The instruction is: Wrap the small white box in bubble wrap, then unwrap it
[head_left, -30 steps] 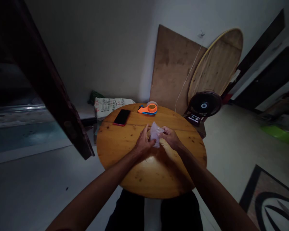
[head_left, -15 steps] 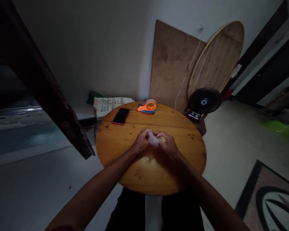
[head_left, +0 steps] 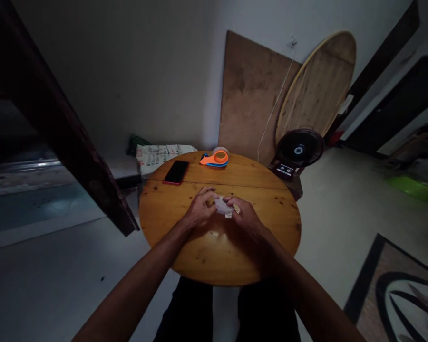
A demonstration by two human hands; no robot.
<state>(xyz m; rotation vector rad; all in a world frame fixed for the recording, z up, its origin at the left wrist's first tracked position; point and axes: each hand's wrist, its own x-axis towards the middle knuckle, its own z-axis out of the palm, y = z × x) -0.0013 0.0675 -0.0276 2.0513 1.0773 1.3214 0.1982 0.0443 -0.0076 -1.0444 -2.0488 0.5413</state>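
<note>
Between the hands point(head_left: 199, 209) point(head_left: 248, 216), pale wrapper point(head_left: 221, 206) crosswise

Phone point(head_left: 176, 172) lies left of tape dispenser point(head_left: 220, 164), behind left hand point(head_left: 199, 209).

Dim light, faint glare on tabletop point(head_left: 210, 251)

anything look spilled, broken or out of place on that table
Nothing stands out on the round table: the phone lies flat and the orange tape dispenser sits near the far edge. The pale piece between the left hand and right hand looks crumpled, but shows too small to judge damage.
</note>
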